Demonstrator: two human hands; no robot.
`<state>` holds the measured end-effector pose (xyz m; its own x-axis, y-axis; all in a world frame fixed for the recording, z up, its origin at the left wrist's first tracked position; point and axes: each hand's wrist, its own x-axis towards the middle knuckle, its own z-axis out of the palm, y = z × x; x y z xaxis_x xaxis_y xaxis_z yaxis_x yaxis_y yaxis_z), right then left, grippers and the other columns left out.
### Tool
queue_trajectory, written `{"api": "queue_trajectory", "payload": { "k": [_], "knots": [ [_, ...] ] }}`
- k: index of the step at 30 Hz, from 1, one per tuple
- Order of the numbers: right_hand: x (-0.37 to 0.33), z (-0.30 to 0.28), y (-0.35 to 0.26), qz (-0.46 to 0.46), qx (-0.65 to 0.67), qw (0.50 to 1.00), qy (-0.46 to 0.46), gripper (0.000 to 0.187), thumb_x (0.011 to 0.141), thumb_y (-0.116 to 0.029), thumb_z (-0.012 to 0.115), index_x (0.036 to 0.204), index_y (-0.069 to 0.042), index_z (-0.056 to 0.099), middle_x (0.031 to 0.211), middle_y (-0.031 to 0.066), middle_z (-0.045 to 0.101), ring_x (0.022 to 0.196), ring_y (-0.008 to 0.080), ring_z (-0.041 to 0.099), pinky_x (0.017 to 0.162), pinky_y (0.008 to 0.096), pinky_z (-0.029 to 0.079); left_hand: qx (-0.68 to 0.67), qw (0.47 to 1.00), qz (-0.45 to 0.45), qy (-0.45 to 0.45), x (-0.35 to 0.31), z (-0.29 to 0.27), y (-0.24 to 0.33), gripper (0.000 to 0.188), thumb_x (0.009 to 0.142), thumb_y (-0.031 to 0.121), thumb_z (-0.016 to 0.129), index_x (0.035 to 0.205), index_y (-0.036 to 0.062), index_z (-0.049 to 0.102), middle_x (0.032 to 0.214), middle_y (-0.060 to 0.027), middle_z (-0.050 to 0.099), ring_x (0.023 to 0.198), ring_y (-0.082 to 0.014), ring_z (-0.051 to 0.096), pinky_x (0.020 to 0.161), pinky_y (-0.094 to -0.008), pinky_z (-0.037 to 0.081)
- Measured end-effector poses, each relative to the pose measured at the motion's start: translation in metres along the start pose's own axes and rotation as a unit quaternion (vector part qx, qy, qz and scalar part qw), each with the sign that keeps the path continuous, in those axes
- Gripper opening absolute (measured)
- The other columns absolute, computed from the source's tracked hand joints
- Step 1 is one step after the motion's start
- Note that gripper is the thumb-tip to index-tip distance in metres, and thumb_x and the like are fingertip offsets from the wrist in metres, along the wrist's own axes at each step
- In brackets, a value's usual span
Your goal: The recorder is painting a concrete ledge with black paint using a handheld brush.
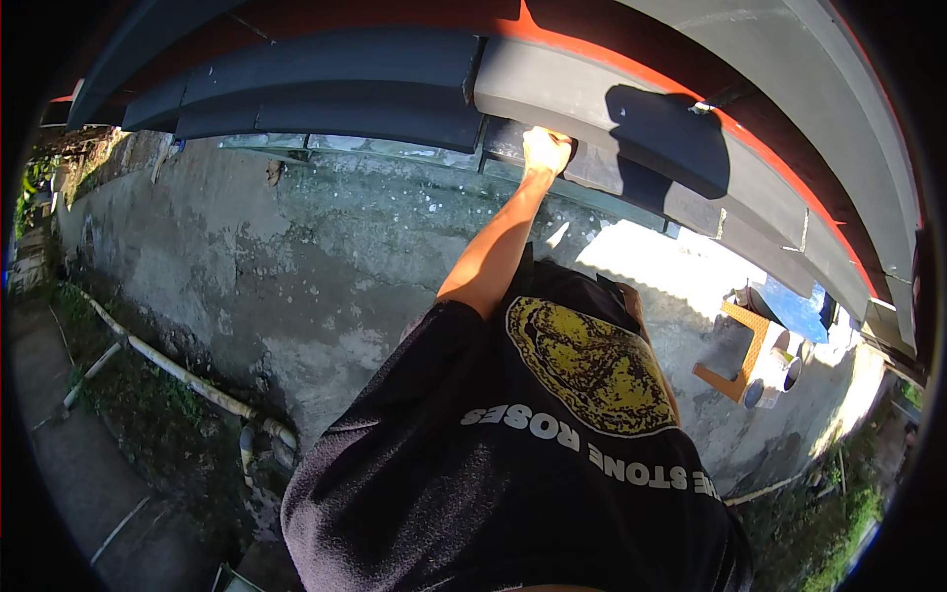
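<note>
My left hand (pixel 548 150) reaches up to a ledge of dark grey tiles (pixel 375 84), its bare forearm stretched out from a black sleeve. The fingers are curled in against the front tile face, just under the jutting upper tile. Something dark shows beside the knuckles, too shaded to make out. Of my right arm (pixel 634 304) only a thin strip of skin appears past the edge of my black shirt (pixel 414 474). The shirt hides the fingers of that hand.
A stained grey wall (pixel 326 237) runs below the ledge. To the right are an orange-brown woven-look plastic stool (pixel 755 350), pots (pixel 784 371) and a blue sheet (pixel 797 314). A pale pipe (pixel 187 377) crosses the lower ground at left. A dark shadow falls across the tiles.
</note>
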<state>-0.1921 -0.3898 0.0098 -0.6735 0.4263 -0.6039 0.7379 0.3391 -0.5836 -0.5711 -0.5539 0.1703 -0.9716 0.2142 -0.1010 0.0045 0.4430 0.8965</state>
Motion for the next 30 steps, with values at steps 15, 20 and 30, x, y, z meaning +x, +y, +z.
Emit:
{"api": "queue_trajectory", "payload": {
  "k": [15,20,30],
  "knots": [
    [-0.003,0.011,0.034,-0.047,0.022,0.998,0.032,0.038,0.086,-0.03,0.059,0.112,-0.003,0.066,0.109,0.0165,0.067,0.101,0.0264,0.064,0.086,0.0334,0.049,0.157,0.981,-0.042,0.102,0.038,-0.093,-0.043,0.02,0.066,0.015,0.065,0.079,0.0013,0.07,0.083,-0.0236,0.067,0.083,-0.0409,0.065,0.077,-0.0449,0.054],
    [-0.016,0.008,0.025,-0.025,0.082,0.996,0.03,0.036,0.087,-0.03,0.057,0.111,-0.004,0.067,0.109,0.0159,0.067,0.102,0.0262,0.064,0.086,0.0331,0.048,0.219,0.968,0.013,0.119,0.039,-0.112,-0.044,0.018,0.068,0.017,0.065,0.076,0.0008,0.068,0.08,-0.023,0.066,0.077,-0.0426,0.064,0.072,-0.0471,0.054],
    [-0.019,0.016,0.048,0.004,0.111,0.993,0.034,0.035,0.088,-0.029,0.056,0.112,-0.006,0.068,0.11,0.0148,0.067,0.103,0.0265,0.064,0.088,0.0332,0.048,0.242,0.951,0.132,0.143,0.009,-0.058,-0.05,0.034,0.066,0.008,0.069,0.099,0.0048,0.059,0.097,-0.0158,0.061,0.081,-0.0364,0.064,0.072,-0.0428,0.054]
  ]
}}
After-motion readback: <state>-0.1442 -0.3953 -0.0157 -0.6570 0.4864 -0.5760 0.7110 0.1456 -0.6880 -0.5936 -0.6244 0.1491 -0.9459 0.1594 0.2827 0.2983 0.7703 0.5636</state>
